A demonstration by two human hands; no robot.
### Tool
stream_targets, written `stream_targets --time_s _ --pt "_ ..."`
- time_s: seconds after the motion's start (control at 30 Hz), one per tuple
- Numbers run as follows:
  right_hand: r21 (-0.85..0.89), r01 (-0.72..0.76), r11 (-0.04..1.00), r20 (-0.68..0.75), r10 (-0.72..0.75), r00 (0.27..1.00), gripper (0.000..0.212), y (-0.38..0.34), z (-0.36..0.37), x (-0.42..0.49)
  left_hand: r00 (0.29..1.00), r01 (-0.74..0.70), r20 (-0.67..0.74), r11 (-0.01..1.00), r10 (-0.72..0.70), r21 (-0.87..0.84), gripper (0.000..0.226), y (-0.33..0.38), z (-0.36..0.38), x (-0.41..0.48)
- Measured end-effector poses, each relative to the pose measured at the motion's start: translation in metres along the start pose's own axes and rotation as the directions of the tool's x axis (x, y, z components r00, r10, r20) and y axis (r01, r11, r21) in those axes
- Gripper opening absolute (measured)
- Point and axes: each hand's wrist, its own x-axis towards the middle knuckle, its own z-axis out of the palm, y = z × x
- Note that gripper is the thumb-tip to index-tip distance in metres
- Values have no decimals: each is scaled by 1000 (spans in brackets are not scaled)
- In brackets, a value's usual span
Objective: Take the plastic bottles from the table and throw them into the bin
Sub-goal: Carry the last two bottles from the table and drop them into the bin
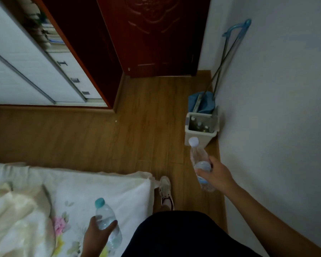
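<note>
**A:** Entry one: the fingers?

**B:** Right hand [218, 176]: fingers [211, 160] and thumb wrapped round the labelled middle of the white-capped bottle [198, 156]. Clear plastic, held in the air, cap end pointing at the bin [207, 139]. The cap overlaps the bin's near wall in this view; the bottle is not yet inside.

**A:** Entry two?

**B:** Left hand [97, 236]: fingers [113, 223] gripping the teal-capped bottle [105, 216]. Clear plastic, cap tilted up. Well apart from the bin, to its near left, over the bed [119, 188], which has a white flower-print sheet and a bunched cream cover.

**A:** The bin itself?

**B:** Small, pale, rectangular, open-topped. It stands on the wooden floor [137, 127], touching or just beside the white wall [276, 108] on its right; which of the two cannot be told. Contents: several bottles [199, 125], caps up. About three caps show; the blur hides the exact count.

**A:** Anything else by the bin?

**B:** Directly behind it is a blue mop head or dustpan [204, 102]; I cannot tell which. Its long handle [236, 26] leans on the wall. Farther behind the bin is a dark red door [156, 34]. Left of the bin, across the floor, is a white wardrobe [26, 71]. On the bin's near side, one pale shoe [165, 188] is on the floor beside the bed's corner.
</note>
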Motion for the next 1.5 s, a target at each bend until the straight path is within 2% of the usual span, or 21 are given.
stream_targets --time_s 0.1,0.13,0.23,0.3,0.37,0.47,0.63,0.77,0.93,1.03,1.07,1.13,1.17,1.2,1.27,1.3,1.4,1.5 --pt "-32 -84 996 5 84 996 68 -12 -8 36 999 -54 5 998 54 -30 91 68 -7 39" --pt "-41 -111 993 -3 111 994 71 -13 -12 44 996 -86 22 996 86 -23 85 93 -9 48" --pt "-50 -157 986 -53 154 987 70 -9 -27 63 968 -233 94 972 232 10 46 170 -13 75" --pt "-32 -209 977 -89 205 975 65 -7 -37 70 934 -339 124 940 334 20 37 214 -14 94" --pt "-19 -260 965 -116 256 960 59 -7 -46 74 908 -393 167 919 383 25 40 251 -11 117" --pt "-38 -309 950 -135 302 944 56 -3 -59 90 893 -428 176 903 415 40 50 307 -2 144" --pt "31 -367 930 -187 366 912 65 -10 -79 142 877 -455 198 889 437 54 45 376 13 184" --pt "107 -334 937 -212 349 913 46 -37 -102 199 895 -429 184 897 407 107 47 426 17 225" --pt "186 -266 946 -271 310 911 43 -81 -137 269 870 -477 192 874 455 90 20 503 16 261" --pt "198 -204 959 -314 259 913 40 -113 -160 307 847 -515 226 847 481 128 25 540 16 299" --pt "225 -192 955 -331 260 907 39 -123 -167 317 855 -499 248 854 456 150 33 553 16 312" --pt "278 -175 945 -363 272 891 38 -140 -175 334 847 -509 280 843 452 177 65 572 25 361" --pt "295 -171 940 -376 278 884 39 -147 -179 343 836 -528 299 822 460 213 76 606 25 343" --pt "306 -174 936 -389 290 874 41 -151 -180 351 813 -549 344 816 471 180 72 634 29 336" --pt "327 -195 925 -414 326 850 43 -158 -181 367 755 -620 410 761 512 190 39 689 40 334" --pt "342 -215 915 -428 355 831 44 -160 -180 374 716 -669 436 716 546 202 33 715 49 338" --pt "424 -301 854 -446 486 751 54 -168 -167 386 637 -746 546 612 544 262 64 788 71 363" --pt "547 -352 760 -439 618 652 68 -180 -146 392 520 -834 663 487 539 258 62 867 102 380"
